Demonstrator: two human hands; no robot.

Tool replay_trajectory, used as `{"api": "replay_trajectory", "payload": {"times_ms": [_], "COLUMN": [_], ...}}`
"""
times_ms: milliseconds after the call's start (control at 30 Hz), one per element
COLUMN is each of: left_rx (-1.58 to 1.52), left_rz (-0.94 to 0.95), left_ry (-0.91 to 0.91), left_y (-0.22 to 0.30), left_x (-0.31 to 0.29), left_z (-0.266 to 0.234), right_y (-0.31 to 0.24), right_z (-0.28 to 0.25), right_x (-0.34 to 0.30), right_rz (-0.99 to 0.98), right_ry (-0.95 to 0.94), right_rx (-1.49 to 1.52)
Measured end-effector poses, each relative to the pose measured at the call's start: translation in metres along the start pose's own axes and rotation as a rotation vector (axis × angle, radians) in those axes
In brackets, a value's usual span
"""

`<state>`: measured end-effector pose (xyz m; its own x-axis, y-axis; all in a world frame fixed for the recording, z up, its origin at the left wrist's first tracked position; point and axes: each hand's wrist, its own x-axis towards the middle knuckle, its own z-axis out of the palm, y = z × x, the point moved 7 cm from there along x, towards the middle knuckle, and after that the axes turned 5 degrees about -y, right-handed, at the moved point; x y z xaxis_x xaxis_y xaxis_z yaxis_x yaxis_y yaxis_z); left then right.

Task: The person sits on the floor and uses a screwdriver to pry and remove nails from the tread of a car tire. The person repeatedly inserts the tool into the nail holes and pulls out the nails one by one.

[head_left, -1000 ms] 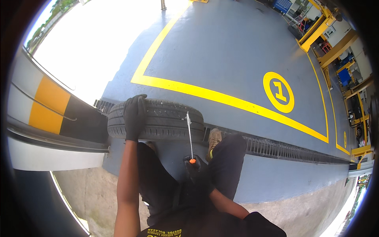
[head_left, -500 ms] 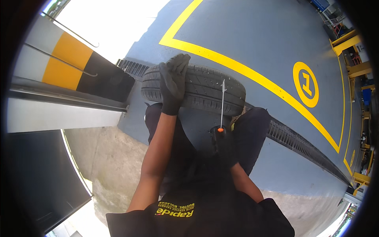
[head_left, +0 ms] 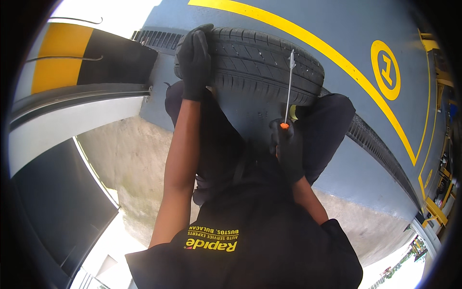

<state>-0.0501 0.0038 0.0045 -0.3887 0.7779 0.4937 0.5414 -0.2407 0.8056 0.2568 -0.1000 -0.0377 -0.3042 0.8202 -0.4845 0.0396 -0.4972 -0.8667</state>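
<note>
A black tyre (head_left: 250,55) stands upright between my knees, its tread facing me. My left hand (head_left: 195,62), in a dark glove, lies against the tyre's left end with its fingers stretched out together over the tread. Lower right, my gloved right hand (head_left: 290,147) is closed around the handle of a screwdriver-like tool (head_left: 288,94). An orange collar shows at the grip, and the handle is mostly hidden in the fist. The tool's thin metal shaft points away from me. Its wider pale tip overlaps the right part of the tread; I cannot tell whether it touches.
A drain grating (head_left: 380,144) runs along the floor behind my right knee. Beyond the tyre, a yellow line (head_left: 308,41) crosses the grey floor (head_left: 337,24). At left stand a yellow-and-black striped post (head_left: 62,58) and thin hooked rods (head_left: 77,59).
My view has shifted, and the tyre sits higher and larger in it. My left hand now lies closer along the tyre's left end. My right hand still grips the tool.
</note>
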Motion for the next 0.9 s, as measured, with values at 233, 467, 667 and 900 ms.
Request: {"api": "replay_trajectory", "payload": {"times_ms": [233,467,667,900], "left_rx": [-0.378,-0.419,-0.219,0.152], "left_rz": [-0.043,-0.194,-0.068,0.231], "left_ry": [0.007,0.005,-0.017,0.026], "left_y": [0.000,-0.024,0.007,0.050], "left_x": [-0.004,-0.011,-0.012,-0.020], "left_z": [-0.009,-0.005,-0.005,-0.001], "right_y": [-0.013,-0.018,-0.028,-0.016], "right_z": [0.016,0.012,0.007,-0.018], "right_x": [-0.005,-0.004,-0.011,-0.030], "right_rz": [-0.059,0.123,0.213,-0.054], "right_ry": [-0.142,-0.227,-0.205,-0.193], "right_rx": [-0.242,-0.142,-0.169,-0.511]}}
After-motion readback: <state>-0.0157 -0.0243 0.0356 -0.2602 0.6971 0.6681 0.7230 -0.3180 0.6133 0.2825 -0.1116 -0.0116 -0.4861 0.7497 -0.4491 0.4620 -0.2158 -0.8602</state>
